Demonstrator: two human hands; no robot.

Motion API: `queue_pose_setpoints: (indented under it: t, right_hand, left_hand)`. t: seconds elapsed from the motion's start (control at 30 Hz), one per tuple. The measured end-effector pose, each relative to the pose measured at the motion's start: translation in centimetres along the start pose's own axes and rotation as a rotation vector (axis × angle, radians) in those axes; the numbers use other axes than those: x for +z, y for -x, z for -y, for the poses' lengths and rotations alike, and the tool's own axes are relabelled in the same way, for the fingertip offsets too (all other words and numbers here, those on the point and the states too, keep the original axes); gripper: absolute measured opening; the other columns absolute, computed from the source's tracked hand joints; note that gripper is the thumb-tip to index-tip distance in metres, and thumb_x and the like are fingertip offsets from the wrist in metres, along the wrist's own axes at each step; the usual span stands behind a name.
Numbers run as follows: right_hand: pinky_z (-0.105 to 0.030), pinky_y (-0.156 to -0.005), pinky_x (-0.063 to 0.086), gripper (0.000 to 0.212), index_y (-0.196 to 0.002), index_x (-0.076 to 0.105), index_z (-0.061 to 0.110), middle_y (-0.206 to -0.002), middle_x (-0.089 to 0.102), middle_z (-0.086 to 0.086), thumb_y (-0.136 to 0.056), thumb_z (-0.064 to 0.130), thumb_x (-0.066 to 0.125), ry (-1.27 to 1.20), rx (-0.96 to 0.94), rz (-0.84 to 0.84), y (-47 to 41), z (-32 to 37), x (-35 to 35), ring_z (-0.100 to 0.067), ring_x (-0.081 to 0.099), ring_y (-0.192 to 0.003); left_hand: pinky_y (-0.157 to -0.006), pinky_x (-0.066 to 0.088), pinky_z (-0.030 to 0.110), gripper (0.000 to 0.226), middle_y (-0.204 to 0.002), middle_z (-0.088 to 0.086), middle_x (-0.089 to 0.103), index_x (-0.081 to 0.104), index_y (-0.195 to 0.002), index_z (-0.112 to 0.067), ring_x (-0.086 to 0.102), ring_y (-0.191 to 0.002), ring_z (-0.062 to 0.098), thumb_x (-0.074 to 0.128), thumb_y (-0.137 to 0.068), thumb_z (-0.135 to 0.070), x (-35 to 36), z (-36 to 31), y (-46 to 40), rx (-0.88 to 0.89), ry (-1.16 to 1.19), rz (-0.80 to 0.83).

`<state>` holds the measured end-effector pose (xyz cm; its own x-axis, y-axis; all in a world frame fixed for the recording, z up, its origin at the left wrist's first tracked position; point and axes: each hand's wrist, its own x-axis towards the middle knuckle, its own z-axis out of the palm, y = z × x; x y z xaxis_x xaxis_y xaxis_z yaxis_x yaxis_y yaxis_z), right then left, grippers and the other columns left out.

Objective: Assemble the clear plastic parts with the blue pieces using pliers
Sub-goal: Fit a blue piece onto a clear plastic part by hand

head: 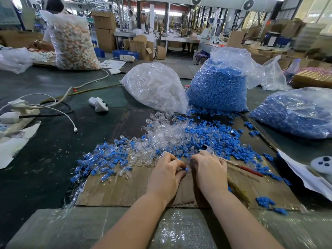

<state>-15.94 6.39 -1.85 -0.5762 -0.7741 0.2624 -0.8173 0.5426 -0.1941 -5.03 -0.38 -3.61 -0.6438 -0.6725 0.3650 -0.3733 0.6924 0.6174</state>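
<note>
Near the middle of the cardboard sheet [125, 191], the left hand [166, 174] pinches a blue piece [186, 169]. Just right of it, touching, the right hand [209, 169] pinches a clear part [188, 163]. Red-handled pliers [246, 168] lie unused, nearest the right hand.

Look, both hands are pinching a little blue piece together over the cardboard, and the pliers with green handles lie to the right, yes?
Nearly. The head view shows the pliers have red handles, not green. The left hand and right hand do pinch a blue piece over the cardboard.
</note>
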Motion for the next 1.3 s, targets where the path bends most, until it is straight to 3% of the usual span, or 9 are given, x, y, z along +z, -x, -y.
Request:
queue_pose_setpoints:
  t: [0.13,0.3,0.53,0.7,0.93,1.07,1.17,1.23,1.3]
  right_hand:
    - [-0.035,-0.098,0.025,0.034,-0.125,0.054,0.033,-0.125,0.047,0.009,-0.097,0.019,0.041,0.005,0.012,-0.063,0.3,0.0,0.1,-0.016,0.041,-0.117]
    - [-0.035,-0.088,0.026,0.030,-0.105,0.068,0.024,-0.106,0.059,0.004,-0.086,0.006,0.054,-0.103,0.009,-0.140,0.9,0.2,0.1,-0.020,0.050,-0.104]
    - [-0.035,-0.083,0.030,0.011,-0.087,0.070,0.023,-0.086,0.067,0.007,-0.077,0.019,0.069,-0.178,-0.113,-0.160,1.9,0.7,0.0,-0.020,0.059,-0.088]
    - [-0.034,-0.086,0.026,0.013,-0.095,0.068,0.026,-0.095,0.068,0.008,-0.088,0.025,0.058,-0.156,-0.118,-0.097,1.6,0.5,-0.3,-0.017,0.056,-0.099]
    - [-0.031,-0.092,0.025,0.019,-0.101,0.063,0.032,-0.103,0.064,0.013,-0.091,0.043,0.050,-0.127,-0.129,-0.035,2.1,0.5,-0.1,-0.011,0.051,-0.104]
    - [-0.034,-0.094,0.041,0.016,-0.103,0.069,0.024,-0.098,0.068,0.009,-0.090,0.026,0.060,-0.466,-0.047,0.012,1.7,0.6,-0.5,-0.011,0.058,-0.099]
    - [-0.028,-0.084,0.051,0.012,-0.096,0.072,0.019,-0.088,0.070,0.007,-0.087,0.016,0.064,-0.769,0.072,0.090,1.1,0.9,-1.2,-0.008,0.063,-0.088]
    - [-0.017,-0.080,0.049,0.010,-0.092,0.072,0.019,-0.085,0.069,0.008,-0.087,0.014,0.065,-0.830,0.107,0.099,0.9,0.9,-1.4,-0.006,0.063,-0.087]
    - [-0.018,-0.080,0.048,0.009,-0.092,0.072,0.017,-0.086,0.070,0.005,-0.088,0.015,0.064,-0.867,0.129,0.097,0.8,1.1,-1.3,-0.008,0.063,-0.088]
  left_hand:
    - [-0.079,0.038,0.014,0.017,-0.094,-0.011,0.045,0.066,-0.104,-0.019,0.046,-0.088,0.006,0.060,-0.089,-0.024,0.1,0.1,0.0,-0.041,0.015,-0.054]
    - [-0.079,0.041,0.016,0.012,-0.097,-0.010,0.050,0.063,-0.102,-0.016,0.052,-0.087,0.007,0.058,-0.090,-0.017,-0.1,0.0,0.1,-0.064,0.057,-0.092]
    - [-0.071,0.037,0.001,0.012,-0.087,-0.010,0.058,0.064,-0.096,-0.017,0.052,-0.079,-0.001,0.059,-0.089,-0.009,-0.8,-0.2,0.2,-0.124,0.169,-0.161]
    - [-0.084,0.044,0.019,0.017,-0.096,-0.010,0.050,0.069,-0.098,-0.016,0.054,-0.092,0.009,0.063,-0.085,-0.006,-0.7,-0.1,0.1,-0.099,0.138,-0.128]
    - [-0.079,0.039,0.008,0.015,-0.093,-0.012,0.047,0.071,-0.089,-0.016,0.050,-0.091,0.008,0.065,-0.083,-0.003,-0.7,0.0,0.2,-0.117,0.136,-0.154]
    - [-0.080,0.048,0.021,0.017,-0.090,-0.013,0.050,0.073,-0.090,-0.015,0.054,-0.092,0.011,0.067,-0.081,-0.002,-0.8,0.0,0.3,-0.062,0.197,-0.155]
    - [-0.069,0.045,0.009,0.017,-0.085,-0.012,0.055,0.073,-0.085,-0.015,0.056,-0.081,0.005,0.069,-0.078,0.000,-1.1,-0.2,0.4,-0.056,0.310,-0.187]
    - [-0.064,0.042,0.006,0.016,-0.082,-0.009,0.058,0.073,-0.081,-0.015,0.055,-0.074,0.004,0.071,-0.076,0.000,-1.2,-0.3,0.4,-0.061,0.358,-0.190]
    - [-0.064,0.041,0.007,0.016,-0.080,-0.011,0.058,0.071,-0.079,-0.018,0.054,-0.071,0.005,0.073,-0.076,-0.002,-1.3,-0.4,0.5,-0.050,0.346,-0.188]
